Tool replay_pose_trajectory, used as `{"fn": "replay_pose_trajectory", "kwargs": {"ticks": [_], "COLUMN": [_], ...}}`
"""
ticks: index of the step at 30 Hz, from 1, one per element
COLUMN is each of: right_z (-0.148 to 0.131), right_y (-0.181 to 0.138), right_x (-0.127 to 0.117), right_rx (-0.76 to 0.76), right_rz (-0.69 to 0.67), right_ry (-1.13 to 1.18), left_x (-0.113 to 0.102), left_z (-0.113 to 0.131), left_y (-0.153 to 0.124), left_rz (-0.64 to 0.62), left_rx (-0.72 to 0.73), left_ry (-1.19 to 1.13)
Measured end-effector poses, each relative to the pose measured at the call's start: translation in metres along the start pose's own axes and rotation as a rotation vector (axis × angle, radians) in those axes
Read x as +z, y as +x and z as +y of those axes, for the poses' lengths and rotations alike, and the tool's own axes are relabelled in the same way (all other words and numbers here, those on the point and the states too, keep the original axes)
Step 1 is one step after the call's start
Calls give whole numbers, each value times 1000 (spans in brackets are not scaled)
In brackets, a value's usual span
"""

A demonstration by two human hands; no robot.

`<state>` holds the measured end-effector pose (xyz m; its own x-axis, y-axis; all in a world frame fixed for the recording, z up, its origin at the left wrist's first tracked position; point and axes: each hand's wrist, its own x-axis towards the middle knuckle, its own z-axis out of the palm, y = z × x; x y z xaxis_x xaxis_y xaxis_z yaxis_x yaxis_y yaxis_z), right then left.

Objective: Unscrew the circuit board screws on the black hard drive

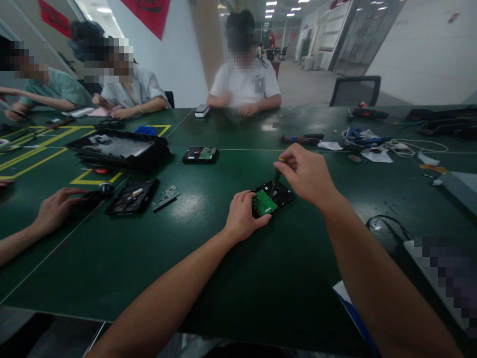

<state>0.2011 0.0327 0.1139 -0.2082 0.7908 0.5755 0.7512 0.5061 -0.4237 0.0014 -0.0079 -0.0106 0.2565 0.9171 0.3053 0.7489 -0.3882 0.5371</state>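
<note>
A black hard drive with a green circuit board (265,202) lies board side up on the green table (208,268). My left hand (244,215) grips the drive by its left and near edges, fingers on the far side and thumb at the front. In my right hand (306,171), a screwdriver (276,178) with a dark green handle is held between the fingertips, pointing down. Its tip meets the drive near the board's right edge; the exact contact spot is too small to make out.
Left of me are another hard drive (200,154), a loose circuit board (166,198), a black casing (133,196) and a black tray (121,148). A co-worker's hand (55,210) rests at far left. Tools (301,139) and cables (413,145) lie at right. Several people sit around the table.
</note>
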Motion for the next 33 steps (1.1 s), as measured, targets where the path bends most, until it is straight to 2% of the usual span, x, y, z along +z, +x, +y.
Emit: {"fn": "replay_pose_trajectory", "kwargs": {"ticks": [6,12,20,27,33], "right_z": [-2,0,-5,-2,-5], "right_y": [0,0,1,0,0], "right_x": [-1,1,-1,0,-2], "right_rx": [-61,32,-16,31,-21], "right_rz": [-38,6,-8,40,7], "right_ry": [-43,-9,0,-6,-32], "left_x": [0,1,1,2,0], "left_z": [-1,-1,0,-2,0], "left_y": [0,0,0,0,0], "left_rz": [1,7,8,3,5], "left_rx": [8,7,9,1,3], "left_ry": [7,8,3,-4,-1]}}
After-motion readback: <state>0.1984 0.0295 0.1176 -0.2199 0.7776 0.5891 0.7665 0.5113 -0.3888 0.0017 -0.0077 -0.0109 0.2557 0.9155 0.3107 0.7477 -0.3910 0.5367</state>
